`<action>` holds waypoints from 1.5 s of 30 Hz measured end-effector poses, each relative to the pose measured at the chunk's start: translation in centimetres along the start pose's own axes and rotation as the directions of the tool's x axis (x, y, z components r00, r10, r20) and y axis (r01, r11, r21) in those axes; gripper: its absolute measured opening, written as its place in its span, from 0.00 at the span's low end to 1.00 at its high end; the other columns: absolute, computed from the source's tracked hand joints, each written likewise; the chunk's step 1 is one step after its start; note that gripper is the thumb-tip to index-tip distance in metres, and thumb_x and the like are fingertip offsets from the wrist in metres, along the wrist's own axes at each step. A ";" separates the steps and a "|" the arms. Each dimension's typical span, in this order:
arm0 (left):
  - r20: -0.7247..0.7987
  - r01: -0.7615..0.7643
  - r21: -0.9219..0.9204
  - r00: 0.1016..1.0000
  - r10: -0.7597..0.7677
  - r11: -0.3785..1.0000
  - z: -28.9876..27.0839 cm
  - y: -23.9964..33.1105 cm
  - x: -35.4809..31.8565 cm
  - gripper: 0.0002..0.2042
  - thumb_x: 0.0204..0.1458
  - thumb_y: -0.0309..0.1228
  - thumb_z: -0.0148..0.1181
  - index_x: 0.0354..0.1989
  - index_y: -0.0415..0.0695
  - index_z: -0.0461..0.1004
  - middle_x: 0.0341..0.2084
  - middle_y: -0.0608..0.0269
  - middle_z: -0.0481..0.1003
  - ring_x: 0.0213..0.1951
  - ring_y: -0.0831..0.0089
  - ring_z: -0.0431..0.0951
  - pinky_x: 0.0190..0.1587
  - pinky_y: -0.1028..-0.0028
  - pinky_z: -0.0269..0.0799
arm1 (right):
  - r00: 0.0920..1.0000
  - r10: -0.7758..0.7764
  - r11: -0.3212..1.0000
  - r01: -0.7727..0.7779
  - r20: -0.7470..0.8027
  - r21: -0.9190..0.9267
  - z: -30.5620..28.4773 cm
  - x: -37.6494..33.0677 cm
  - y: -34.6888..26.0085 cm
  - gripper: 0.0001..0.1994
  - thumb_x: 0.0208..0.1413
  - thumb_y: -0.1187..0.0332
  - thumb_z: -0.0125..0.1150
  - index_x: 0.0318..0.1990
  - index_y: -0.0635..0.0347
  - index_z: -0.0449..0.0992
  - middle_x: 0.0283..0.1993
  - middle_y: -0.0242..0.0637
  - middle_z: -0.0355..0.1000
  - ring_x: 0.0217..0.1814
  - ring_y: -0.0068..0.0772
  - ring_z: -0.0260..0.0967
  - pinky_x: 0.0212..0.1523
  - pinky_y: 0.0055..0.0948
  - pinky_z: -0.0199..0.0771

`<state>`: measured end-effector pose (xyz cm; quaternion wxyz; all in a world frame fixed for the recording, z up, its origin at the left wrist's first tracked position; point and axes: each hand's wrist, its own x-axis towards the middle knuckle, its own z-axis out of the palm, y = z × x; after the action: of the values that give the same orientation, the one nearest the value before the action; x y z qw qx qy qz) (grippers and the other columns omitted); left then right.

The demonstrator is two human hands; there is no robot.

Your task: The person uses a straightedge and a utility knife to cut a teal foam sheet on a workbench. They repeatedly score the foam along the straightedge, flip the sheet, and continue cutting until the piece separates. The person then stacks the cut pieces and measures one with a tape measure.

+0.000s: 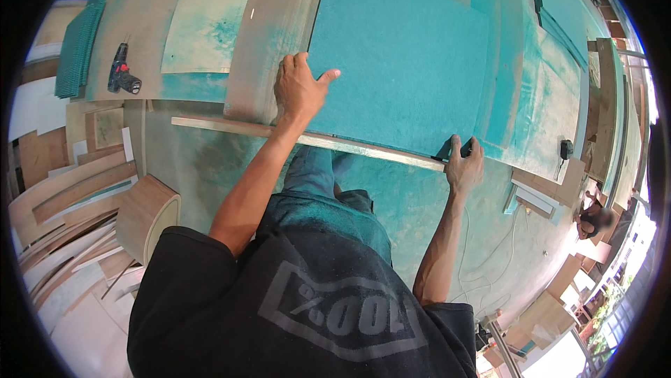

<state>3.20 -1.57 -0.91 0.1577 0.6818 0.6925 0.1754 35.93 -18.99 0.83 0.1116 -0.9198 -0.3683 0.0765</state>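
Both hands working a teal panel at the table's near edge.
I'm seeing the right hand (464, 167) clamping the teal panel (405, 63) at its near corner, the left hand (299, 88) lying flat, fingers spread; it's looking stiff, broad, dusty-slick, so I'm favouring edge grips. A drill (123, 74) is lying beyond.

I see a teal panel (402, 63) with a matt, finely grainy coat, its near edge showing pale bare wood, and it lies on a surface (210, 21) of brown plywood sheets dusted and smeared with the same teal powder. My left hand (299, 88) lies flat on that rough coat, while the fingers (467, 148) of my right hand (465, 167) curl over the raw wooden edge. The cordless drill (123, 72) looks like dull black plastic with red parts, and the boards (63, 189) stacked at the left are plain, smooth, unfinished wood.
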 end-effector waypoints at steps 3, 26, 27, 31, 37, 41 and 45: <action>0.029 -0.005 0.030 1.000 0.005 1.000 -0.3 0.3 -0.2 0.39 0.48 0.57 0.73 0.56 0.34 0.72 0.48 0.47 0.74 0.53 0.51 0.75 0.53 0.55 0.75 | 0.999 0.034 0.999 -0.034 0.011 0.010 0.0 0.0 0.1 0.32 0.59 0.44 0.63 0.61 0.62 0.77 0.56 0.42 0.77 0.56 0.49 0.77 0.56 0.47 0.74; 0.267 -0.096 0.168 0.962 0.049 0.981 -2.5 3.2 -0.4 0.30 0.58 0.45 0.69 0.61 0.36 0.68 0.55 0.42 0.70 0.55 0.44 0.74 0.54 0.50 0.74 | 0.996 -0.060 0.998 0.057 -0.060 -0.038 -0.3 -0.4 1.3 0.34 0.55 0.48 0.66 0.60 0.67 0.74 0.58 0.50 0.75 0.62 0.53 0.71 0.59 0.52 0.69; 0.239 -0.165 0.195 0.964 0.116 0.967 -2.6 3.8 -0.9 0.30 0.59 0.44 0.68 0.63 0.38 0.67 0.58 0.40 0.68 0.58 0.42 0.72 0.56 0.49 0.73 | 0.981 -0.156 0.988 0.155 -0.116 -0.024 -0.7 -0.9 0.6 0.34 0.54 0.48 0.67 0.61 0.65 0.74 0.59 0.49 0.74 0.63 0.52 0.70 0.61 0.52 0.66; 0.265 -0.331 0.138 0.920 0.288 0.933 -0.4 5.0 -2.5 0.33 0.60 0.41 0.67 0.73 0.48 0.63 0.70 0.34 0.58 0.70 0.32 0.59 0.67 0.45 0.66 | 0.825 -0.565 0.790 0.549 -0.024 0.272 -2.4 -4.7 -3.6 0.35 0.50 0.48 0.74 0.63 0.56 0.74 0.65 0.42 0.71 0.67 0.46 0.67 0.69 0.54 0.55; 0.332 -0.361 0.161 0.896 0.294 0.919 0.5 5.7 -2.9 0.34 0.60 0.45 0.66 0.74 0.52 0.62 0.72 0.30 0.53 0.69 0.23 0.56 0.64 0.41 0.70 | 0.635 -0.768 0.640 0.751 0.085 0.165 1.1 -11.0 -8.8 0.25 0.59 0.54 0.68 0.62 0.50 0.75 0.66 0.26 0.70 0.65 0.33 0.67 0.65 0.49 0.58; 0.374 -0.394 0.202 0.877 0.301 0.896 -0.3 6.1 -1.6 0.36 0.60 0.48 0.66 0.74 0.51 0.62 0.72 0.30 0.54 0.67 0.24 0.60 0.51 0.49 0.83 | 0.647 -0.758 0.651 0.744 0.079 0.149 2.8 -10.1 -9.8 0.21 0.61 0.55 0.66 0.58 0.50 0.76 0.65 0.23 0.70 0.60 0.29 0.68 0.58 0.43 0.59; 0.361 -0.425 0.184 0.868 0.341 0.887 -0.1 6.3 0.9 0.34 0.60 0.48 0.65 0.73 0.50 0.64 0.70 0.29 0.56 0.65 0.24 0.62 0.44 0.52 0.86 | 0.650 -0.753 0.657 0.737 0.099 0.157 1.8 -8.0 -11.6 0.19 0.59 0.57 0.68 0.55 0.50 0.75 0.60 0.23 0.71 0.55 0.29 0.69 0.55 0.41 0.61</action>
<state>8.75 -0.64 2.03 0.1393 0.8400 0.5243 -0.0003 22.16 -16.08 2.62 0.1513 -0.6713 -0.7166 0.1140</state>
